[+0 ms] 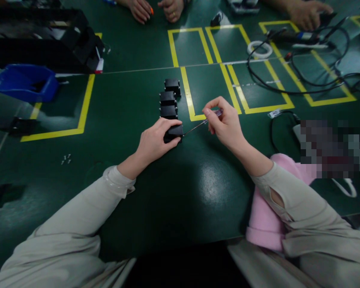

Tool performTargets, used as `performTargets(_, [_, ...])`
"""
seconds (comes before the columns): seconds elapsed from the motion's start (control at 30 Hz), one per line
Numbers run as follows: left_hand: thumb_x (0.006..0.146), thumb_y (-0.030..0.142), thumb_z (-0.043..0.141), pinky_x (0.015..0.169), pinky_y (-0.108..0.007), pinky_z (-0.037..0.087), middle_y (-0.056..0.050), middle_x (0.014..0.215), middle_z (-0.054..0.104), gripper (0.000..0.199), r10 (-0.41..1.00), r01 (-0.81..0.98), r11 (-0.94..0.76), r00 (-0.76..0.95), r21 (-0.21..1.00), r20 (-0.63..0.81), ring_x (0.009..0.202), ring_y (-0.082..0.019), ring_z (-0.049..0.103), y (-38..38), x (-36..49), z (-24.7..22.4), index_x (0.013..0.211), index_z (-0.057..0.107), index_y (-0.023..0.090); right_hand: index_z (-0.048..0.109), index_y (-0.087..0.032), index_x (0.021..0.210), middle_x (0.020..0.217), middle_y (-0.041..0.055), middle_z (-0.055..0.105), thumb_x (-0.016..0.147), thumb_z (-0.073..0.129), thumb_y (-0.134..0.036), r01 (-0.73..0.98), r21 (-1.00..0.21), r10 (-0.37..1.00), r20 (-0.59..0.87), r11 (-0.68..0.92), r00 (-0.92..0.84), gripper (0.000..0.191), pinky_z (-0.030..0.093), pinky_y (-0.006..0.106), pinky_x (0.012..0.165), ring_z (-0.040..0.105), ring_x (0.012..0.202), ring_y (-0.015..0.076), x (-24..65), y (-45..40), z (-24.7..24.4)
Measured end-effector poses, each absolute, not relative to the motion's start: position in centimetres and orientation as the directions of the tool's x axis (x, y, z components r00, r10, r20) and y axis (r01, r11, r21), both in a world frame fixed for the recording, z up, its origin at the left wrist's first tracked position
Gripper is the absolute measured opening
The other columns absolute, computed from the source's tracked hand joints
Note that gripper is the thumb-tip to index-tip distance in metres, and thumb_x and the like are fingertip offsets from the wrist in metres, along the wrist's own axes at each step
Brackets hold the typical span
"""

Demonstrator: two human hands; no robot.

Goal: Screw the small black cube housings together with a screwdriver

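Note:
My left hand (156,140) grips a small black block (175,131) at the near end of a row, with thumb and fingers on its sides. In my right hand (225,122) is a thin screwdriver (206,120), pinched by its clear purplish handle. Its tip meets the right side of the held block, by a small shiny spot. Beyond that block stand several like it: one black block (168,111) just past my fingers, another black block (167,97) behind it, and a farther black block (172,85) set slightly right.
Small screws (66,159) lie on the green table (156,192) at left. A blue bin (25,83) and black trays (42,40) stand farther left. Black cables (258,82) and a white ring (259,49) are at right. A pink cloth (265,220) lies under my right forearm. Other people's hands show across the table.

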State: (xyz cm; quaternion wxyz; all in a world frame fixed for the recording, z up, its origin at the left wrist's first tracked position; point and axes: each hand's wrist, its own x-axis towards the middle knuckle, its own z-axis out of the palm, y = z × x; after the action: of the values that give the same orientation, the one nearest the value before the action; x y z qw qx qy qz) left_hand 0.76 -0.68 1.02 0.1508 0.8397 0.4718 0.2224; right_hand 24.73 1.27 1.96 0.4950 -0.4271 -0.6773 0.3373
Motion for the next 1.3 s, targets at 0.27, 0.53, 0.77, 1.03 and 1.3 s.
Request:
performTargets(0.27, [0.091, 0.032, 0.062, 0.101, -0.038, 0.052, -0.007, 0.135, 0.064, 0.044, 0.864, 0.733, -0.501, 0.45, 0.461, 0.225, 0.122, -0.025, 0.063, -0.69, 0.81, 1.13, 0.134, 0.059, 0.024, 0.052, -0.026, 0.101, 0.065, -0.0081, 0.047, 0.098, 0.056, -0.039, 0.226, -0.877, 0.905, 0.398, 0.424, -0.152, 0.014, 0.037, 0.029, 0.048, 0.047, 0.047, 0.0072, 24.76, 1.28, 1.73])
performTargets(0.53, [0.091, 0.032, 0.062, 0.1, -0.038, 0.052, -0.007, 0.135, 0.064, 0.045, 0.862, 0.727, -0.506, 0.453, 0.465, 0.229, 0.122, -0.026, 0.063, -0.7, 0.77, 1.04, 0.135, 0.059, 0.023, 0.053, -0.025, 0.097, 0.065, -0.0066, 0.046, 0.096, 0.057, -0.034, 0.231, -0.871, 0.901, 0.408, 0.433, -0.148, 0.01, 0.036, 0.029, 0.051, 0.044, 0.053, 0.0087, 24.75, 1.28, 1.89])
performTargets(0.77, [0.091, 0.032, 0.062, 0.101, -0.038, 0.052, -0.007, 0.134, 0.064, 0.045, 0.863, 0.725, -0.503, 0.451, 0.47, 0.228, 0.122, -0.026, 0.063, -0.74, 0.86, 1.16, 0.134, 0.059, 0.024, 0.053, -0.025, 0.086, 0.063, -0.0068, 0.048, 0.097, 0.057, -0.043, 0.255, -0.871, 0.907, 0.392, 0.42, -0.156, 0.022, 0.035, 0.029, 0.05, 0.043, 0.047, 0.0074, 24.74, 1.14, 2.09])
performTargets(1.03, [0.09, 0.032, 0.062, 0.1, -0.038, 0.052, -0.007, 0.134, 0.064, 0.045, 0.86, 0.725, -0.508, 0.452, 0.465, 0.235, 0.122, -0.026, 0.063, -0.7, 0.74, 1.21, 0.135, 0.059, 0.023, 0.056, -0.022, 0.096, 0.073, -0.0035, 0.053, 0.096, 0.054, -0.03, 0.251, -0.843, 0.879, 0.448, 0.476, -0.164, 0.008, 0.039, 0.029, 0.061, 0.047, 0.061, 0.0089, 24.74, 1.02, 2.18])
performTargets(1.3, [0.09, 0.031, 0.063, 0.102, -0.038, 0.051, -0.007, 0.134, 0.065, 0.045, 0.859, 0.726, -0.511, 0.451, 0.461, 0.241, 0.122, -0.026, 0.063, -0.73, 0.79, 1.07, 0.134, 0.06, 0.022, 0.055, -0.021, 0.1, 0.071, -0.0055, 0.051, 0.096, 0.053, -0.025, 0.254, -0.838, 0.876, 0.459, 0.483, -0.152, 0.006, 0.038, 0.028, 0.059, 0.046, 0.057, 0.0074, 24.72, 1.06, 1.85])
